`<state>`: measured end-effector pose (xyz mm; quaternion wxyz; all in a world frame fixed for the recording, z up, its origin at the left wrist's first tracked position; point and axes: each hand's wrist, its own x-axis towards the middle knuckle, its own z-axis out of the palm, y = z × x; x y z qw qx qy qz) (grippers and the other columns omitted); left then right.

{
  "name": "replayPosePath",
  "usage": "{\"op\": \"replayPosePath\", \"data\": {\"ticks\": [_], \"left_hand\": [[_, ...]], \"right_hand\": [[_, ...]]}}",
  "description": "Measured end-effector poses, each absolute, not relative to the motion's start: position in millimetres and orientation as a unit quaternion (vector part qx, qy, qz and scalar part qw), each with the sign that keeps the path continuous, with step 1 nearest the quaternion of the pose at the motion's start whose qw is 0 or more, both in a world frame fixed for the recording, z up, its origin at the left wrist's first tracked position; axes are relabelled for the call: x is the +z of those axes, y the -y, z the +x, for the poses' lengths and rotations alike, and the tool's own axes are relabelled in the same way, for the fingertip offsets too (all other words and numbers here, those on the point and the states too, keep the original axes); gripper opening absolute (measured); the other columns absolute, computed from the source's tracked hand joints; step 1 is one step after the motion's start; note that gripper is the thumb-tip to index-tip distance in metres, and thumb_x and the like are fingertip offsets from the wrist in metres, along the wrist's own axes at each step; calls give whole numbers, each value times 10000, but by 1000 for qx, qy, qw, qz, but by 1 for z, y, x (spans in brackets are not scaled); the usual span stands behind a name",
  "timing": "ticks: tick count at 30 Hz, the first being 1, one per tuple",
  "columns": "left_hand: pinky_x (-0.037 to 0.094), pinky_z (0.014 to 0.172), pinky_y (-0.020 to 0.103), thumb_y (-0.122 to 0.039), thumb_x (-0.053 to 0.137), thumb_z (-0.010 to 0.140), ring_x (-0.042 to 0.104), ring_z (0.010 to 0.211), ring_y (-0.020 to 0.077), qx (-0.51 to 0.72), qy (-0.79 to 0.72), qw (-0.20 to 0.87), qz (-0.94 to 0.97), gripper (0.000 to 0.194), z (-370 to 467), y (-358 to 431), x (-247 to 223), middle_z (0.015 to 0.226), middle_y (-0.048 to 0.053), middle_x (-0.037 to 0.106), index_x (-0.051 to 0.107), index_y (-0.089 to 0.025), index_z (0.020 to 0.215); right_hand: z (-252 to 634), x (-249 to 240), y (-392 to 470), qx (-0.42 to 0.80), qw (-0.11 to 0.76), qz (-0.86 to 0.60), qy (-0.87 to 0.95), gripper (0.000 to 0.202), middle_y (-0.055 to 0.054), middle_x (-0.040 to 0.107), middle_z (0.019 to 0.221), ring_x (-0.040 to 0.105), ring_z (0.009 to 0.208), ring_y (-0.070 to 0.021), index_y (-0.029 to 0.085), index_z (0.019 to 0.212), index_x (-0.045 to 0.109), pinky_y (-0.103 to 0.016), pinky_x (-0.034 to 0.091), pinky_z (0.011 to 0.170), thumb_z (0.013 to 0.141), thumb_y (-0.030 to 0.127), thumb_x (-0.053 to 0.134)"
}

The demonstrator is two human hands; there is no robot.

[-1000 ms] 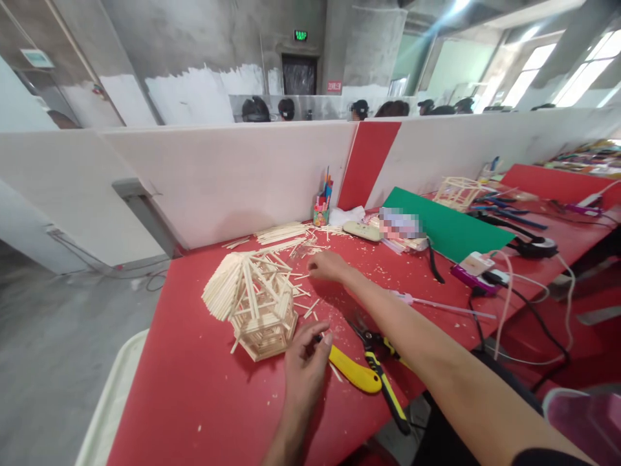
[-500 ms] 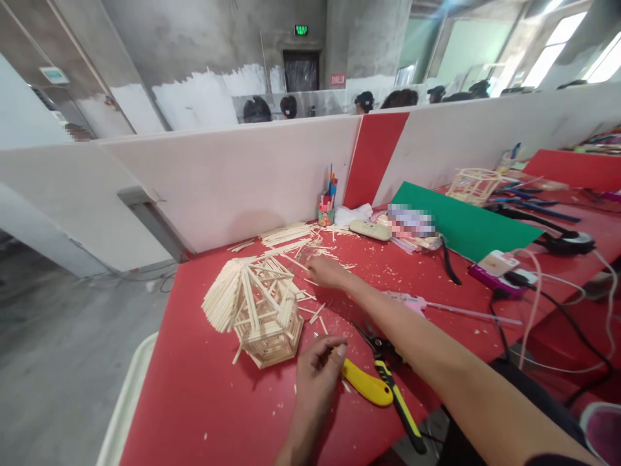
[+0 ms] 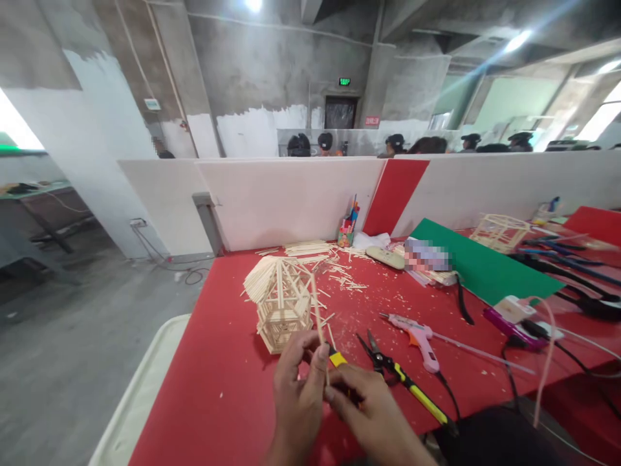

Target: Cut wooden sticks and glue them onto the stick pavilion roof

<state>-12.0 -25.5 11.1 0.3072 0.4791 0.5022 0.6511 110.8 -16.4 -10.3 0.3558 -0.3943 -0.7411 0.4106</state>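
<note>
My left hand (image 3: 299,385) pinches a thin wooden stick (image 3: 317,307) between thumb and fingers, and the stick rises upright from the grip. At the stick's lower end, my right hand (image 3: 371,401) closes its thumb and fingers on it. Behind the hands stands a small pavilion-like model (image 3: 284,317) made of wooden sticks, its roof covered with sticks on the left and bare framing on the right. A yellow-handled tool (image 3: 338,357) lies mostly hidden behind my hands. Beside my right hand are pruning shears (image 3: 405,375) with black-and-yellow handles, lying with their blades apart.
A pink glue gun (image 3: 414,330) with a clear glue stick lies to the right. Loose sticks (image 3: 305,248) and scraps spread at the back, near a pen cup (image 3: 346,233). A green board (image 3: 485,265), a power strip (image 3: 514,327) and cables occupy the right. A white partition (image 3: 291,200) stands behind.
My right hand has come back from the loose sticks to my left hand, and both now hold a stick. The view has shifted left and up, uncovering the glue gun.
</note>
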Motion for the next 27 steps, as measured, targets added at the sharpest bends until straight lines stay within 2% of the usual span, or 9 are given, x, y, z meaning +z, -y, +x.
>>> {"op": "replayPosePath", "data": {"ticks": [5,10,17,27], "left_hand": [[445,511,201,-409,679,750,531,510,105,676,-493,412,361,261,-36,28,24,562,-3,584,714,-159,816],[249,337,134,-419,727,701,371,355,15,697,-466,458,295,310,-56,26,28,548,-39,547,703,-142,838],[193,279,128,-409,803,567,360,308,11,713,-454,480,235,373,-62,9,27,544,-30,569,689,-111,760],[217,276,134,-402,775,599,373,309,20,701,-459,489,244,332,-68,6,25,533,-40,551,663,-112,717]], "right_hand": [[77,-13,25,417,321,-376,762,231,5,631,666,525,604,-111,182,741,649,-216,323,538,863,333,524],[77,2,19,383,316,-376,782,197,-2,696,826,599,755,-144,227,868,687,-235,376,664,885,320,513],[85,13,14,370,339,-378,778,249,-14,683,812,597,750,-137,209,860,681,-230,397,682,909,343,477],[82,18,13,364,343,-373,782,256,-21,679,789,596,732,-140,201,852,682,-236,409,672,910,340,475]]}}
